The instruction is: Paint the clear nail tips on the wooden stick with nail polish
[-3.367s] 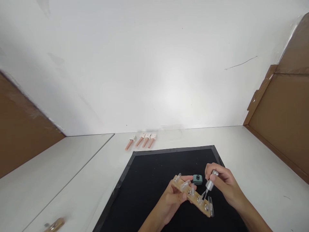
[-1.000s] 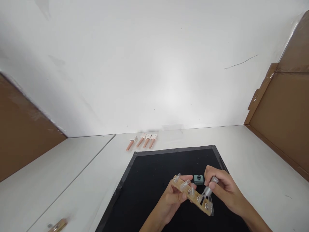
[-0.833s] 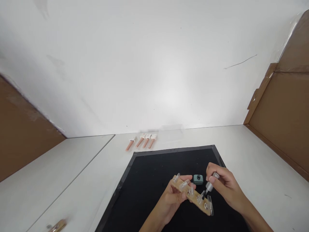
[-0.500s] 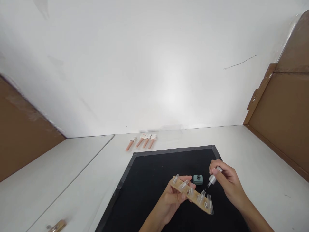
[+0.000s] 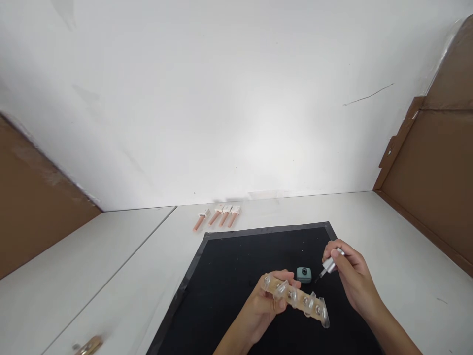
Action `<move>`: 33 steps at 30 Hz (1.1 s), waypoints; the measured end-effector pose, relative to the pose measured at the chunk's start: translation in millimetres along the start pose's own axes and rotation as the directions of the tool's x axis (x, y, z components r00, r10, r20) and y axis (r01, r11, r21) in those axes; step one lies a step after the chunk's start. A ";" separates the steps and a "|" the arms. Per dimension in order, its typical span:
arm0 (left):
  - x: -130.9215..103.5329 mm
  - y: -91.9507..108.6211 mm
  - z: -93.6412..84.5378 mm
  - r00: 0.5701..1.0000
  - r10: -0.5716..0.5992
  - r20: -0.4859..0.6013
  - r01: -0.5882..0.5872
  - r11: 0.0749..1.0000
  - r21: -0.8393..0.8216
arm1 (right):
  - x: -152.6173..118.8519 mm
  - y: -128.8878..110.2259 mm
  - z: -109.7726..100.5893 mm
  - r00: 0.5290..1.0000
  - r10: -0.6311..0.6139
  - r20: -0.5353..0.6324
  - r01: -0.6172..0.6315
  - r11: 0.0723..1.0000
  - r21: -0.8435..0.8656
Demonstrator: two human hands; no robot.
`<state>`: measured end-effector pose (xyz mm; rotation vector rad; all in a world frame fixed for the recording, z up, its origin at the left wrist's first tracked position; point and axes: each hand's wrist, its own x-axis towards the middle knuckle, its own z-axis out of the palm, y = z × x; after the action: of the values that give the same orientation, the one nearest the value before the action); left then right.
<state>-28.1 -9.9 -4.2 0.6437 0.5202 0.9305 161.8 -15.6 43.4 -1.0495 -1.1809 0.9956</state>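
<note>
My left hand (image 5: 264, 305) is closed round one end of a wooden strip (image 5: 314, 312) and holds it above the black mat. Several clear nail tips (image 5: 282, 290) stand along the strip on round metallic studs. My right hand (image 5: 351, 268) pinches the silver cap of a nail polish brush (image 5: 330, 265), its bristles pointing down and left, apart from the tips. Between the hands, a green nail polish bottle (image 5: 304, 275) stands uncapped on the mat, its dark neck facing up.
The black mat (image 5: 236, 256) has a grey taped edge and lies on a white table (image 5: 148, 266). Several pinkish tubes with white ends (image 5: 232, 217) lie behind it. Another wooden piece (image 5: 89, 345) is at the lower left. Brown cardboard panels (image 5: 432, 197) stand at the sides.
My right hand has drawn the brush slightly up and right, away from the nail tips. My left hand has tilted the strip a little.
</note>
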 end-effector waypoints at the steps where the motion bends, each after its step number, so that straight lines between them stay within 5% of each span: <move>1: -0.4 0.2 -0.3 1.000 -0.005 -0.001 0.005 1.000 0.006 | -0.1 -0.2 0.4 1.000 0.014 -0.026 -0.013 1.000 0.016; 6: -1.8 -2.7 -2.7 1.000 0.016 0.021 -0.017 1.000 0.021 | -1.0 -0.9 2.3 0.986 0.136 -0.098 -0.116 0.976 0.186; 14: 1.9 -0.9 -0.1 0.999 0.043 0.015 -0.044 0.994 0.095 | 7.0 -10.7 0.0 0.945 0.324 0.030 -0.294 0.810 0.507; 27: -3.6 13.0 15.2 0.998 0.000 -0.061 0.008 0.992 0.123 | 6.2 -9.8 -1.0 0.935 0.347 0.074 -0.331 0.777 0.535; 33: -0.4 5.9 7.5 0.999 0.017 -0.047 -0.011 0.993 0.121 | 7.2 -13.9 0.0 0.929 0.361 0.081 -0.349 0.783 0.515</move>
<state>-26.7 -9.7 5.3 0.7370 0.6188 0.9347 163.4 -11.8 58.5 -0.8454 -0.6299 1.4991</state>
